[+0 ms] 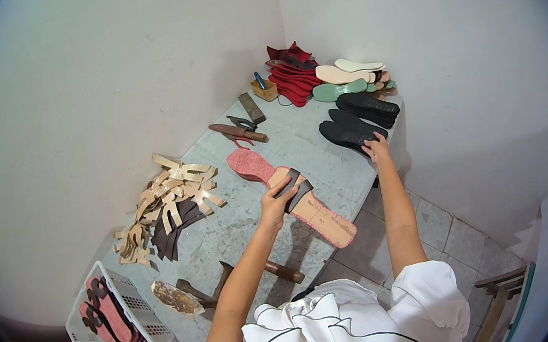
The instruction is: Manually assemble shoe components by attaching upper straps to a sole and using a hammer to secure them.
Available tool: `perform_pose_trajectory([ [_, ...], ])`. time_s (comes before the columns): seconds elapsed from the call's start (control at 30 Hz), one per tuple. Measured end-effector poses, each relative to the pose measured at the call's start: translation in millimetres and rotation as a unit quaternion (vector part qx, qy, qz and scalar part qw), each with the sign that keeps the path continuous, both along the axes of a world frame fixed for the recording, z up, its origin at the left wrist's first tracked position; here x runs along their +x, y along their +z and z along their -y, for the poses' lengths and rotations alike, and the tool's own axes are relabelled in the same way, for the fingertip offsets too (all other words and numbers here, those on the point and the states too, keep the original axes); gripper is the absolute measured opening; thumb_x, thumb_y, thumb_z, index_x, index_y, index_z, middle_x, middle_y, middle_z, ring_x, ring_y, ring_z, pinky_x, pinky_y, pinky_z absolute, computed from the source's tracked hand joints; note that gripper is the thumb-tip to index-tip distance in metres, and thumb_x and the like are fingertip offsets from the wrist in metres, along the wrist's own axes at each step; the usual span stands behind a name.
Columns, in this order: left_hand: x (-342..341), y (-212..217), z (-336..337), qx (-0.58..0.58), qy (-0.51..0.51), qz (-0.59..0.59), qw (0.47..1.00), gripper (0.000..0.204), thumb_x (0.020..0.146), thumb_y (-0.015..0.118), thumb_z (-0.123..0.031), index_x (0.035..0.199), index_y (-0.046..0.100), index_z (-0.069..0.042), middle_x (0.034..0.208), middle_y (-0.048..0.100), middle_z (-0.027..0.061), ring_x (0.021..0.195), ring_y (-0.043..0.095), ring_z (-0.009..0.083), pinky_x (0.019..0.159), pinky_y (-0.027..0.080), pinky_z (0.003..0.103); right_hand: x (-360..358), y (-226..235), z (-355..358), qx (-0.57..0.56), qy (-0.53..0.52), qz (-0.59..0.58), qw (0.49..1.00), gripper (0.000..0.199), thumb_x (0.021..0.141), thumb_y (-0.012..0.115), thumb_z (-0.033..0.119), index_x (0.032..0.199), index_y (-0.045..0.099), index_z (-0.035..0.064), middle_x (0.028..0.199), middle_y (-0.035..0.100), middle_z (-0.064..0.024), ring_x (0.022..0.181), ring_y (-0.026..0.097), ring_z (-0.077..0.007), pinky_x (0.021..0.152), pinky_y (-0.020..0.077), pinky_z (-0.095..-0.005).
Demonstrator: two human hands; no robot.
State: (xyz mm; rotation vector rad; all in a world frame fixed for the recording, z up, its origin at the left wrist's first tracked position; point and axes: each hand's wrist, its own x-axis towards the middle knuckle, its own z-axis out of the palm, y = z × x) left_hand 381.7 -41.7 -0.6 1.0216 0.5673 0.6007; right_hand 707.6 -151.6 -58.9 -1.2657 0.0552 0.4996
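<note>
My left hand [280, 201] grips a sandal upper piece in mid-table, its fingers wrapped over the dark brown strap [300, 188]. The held insole [328, 221] shows a beige face with a pink edge, and a pink textured part [251, 165] stretches beyond the hand at the far left end. Whether that is one piece or two, I cannot tell. Toward the table's right edge, my right hand [376, 147] pinches the heel end of a black shoe sole [350, 133]. Another pair of black soles [369, 108] lies just behind it.
Red pieces [293, 80] and pale and green soles [341, 91] pile at the back. Pliers [242, 123], a sheathed knife [236, 132] and a block [252, 108] lie nearby. Beige straps [170, 190], a hammer [283, 272] and a white basket [152, 322] of pink insoles sit leftward.
</note>
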Motion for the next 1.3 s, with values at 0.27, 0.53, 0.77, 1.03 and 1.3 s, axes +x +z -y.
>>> perform_pose_trajectory([
  [0.27, -24, -5, -22, -0.017, 0.034, -0.014, 0.999, 0.039, 0.075, 0.063, 0.003, 0.113, 0.054, 0.004, 0.103, 0.060, 0.0130, 0.086, 0.061, 0.0171, 0.077, 0.051, 0.026, -75, 74, -13, 0.238, 0.169, 0.049, 0.955, 0.056, 0.079, 0.052, -0.011, 0.128, 0.036, 0.0113, 0.115, 0.045, -0.0141, 0.099, 0.053, -0.0200, 0.086, 0.0486, -0.0341],
  [0.53, -75, 4, -41, -0.059, 0.107, -0.001, 0.993, 0.038, 0.073, 0.065, 0.004, 0.110, 0.057, 0.003, 0.104, 0.059, 0.0144, 0.087, 0.060, 0.0181, 0.075, 0.051, 0.026, -191, 136, -10, 0.191, 0.374, 0.299, 0.857, 0.053, 0.079, 0.053, -0.009, 0.127, 0.039, 0.0090, 0.110, 0.054, -0.0068, 0.095, 0.054, -0.0111, 0.082, 0.0459, -0.0240],
  [0.77, -148, 6, -52, -0.060, 0.223, 0.032, 0.972, 0.007, 0.079, 0.056, 0.002, 0.085, 0.059, 0.003, 0.081, 0.064, 0.0105, 0.067, 0.063, 0.0172, 0.061, 0.054, 0.028, -273, 162, 15, 0.004, 0.606, 0.604, 0.517, 0.061, 0.052, 0.045, -0.021, 0.100, 0.065, 0.0113, 0.121, 0.053, -0.0105, 0.120, 0.043, -0.0303, 0.095, 0.0369, -0.0343],
  [1.03, -211, 14, -14, -0.057, 0.331, 0.114, 0.935, 0.012, 0.075, 0.057, 0.007, 0.086, 0.059, 0.004, 0.082, 0.064, 0.0114, 0.067, 0.064, 0.0173, 0.061, 0.054, 0.029, -322, 139, 19, 0.057, 0.562, 0.592, 0.575, 0.055, 0.062, 0.047, -0.015, 0.107, 0.061, 0.0119, 0.133, 0.038, -0.0177, 0.124, 0.037, -0.0344, 0.096, 0.0360, -0.0345],
  [1.3, -256, 25, 9, 0.027, 0.444, 0.115, 0.888, 0.018, 0.073, 0.059, 0.010, 0.090, 0.060, 0.004, 0.087, 0.063, 0.0101, 0.072, 0.062, 0.0160, 0.065, 0.052, 0.028, -371, 130, 8, 0.117, 0.502, 0.583, 0.628, 0.057, 0.064, 0.073, 0.012, 0.118, 0.052, 0.0078, 0.130, 0.039, -0.0226, 0.114, 0.046, -0.0366, 0.090, 0.0408, -0.0382],
])
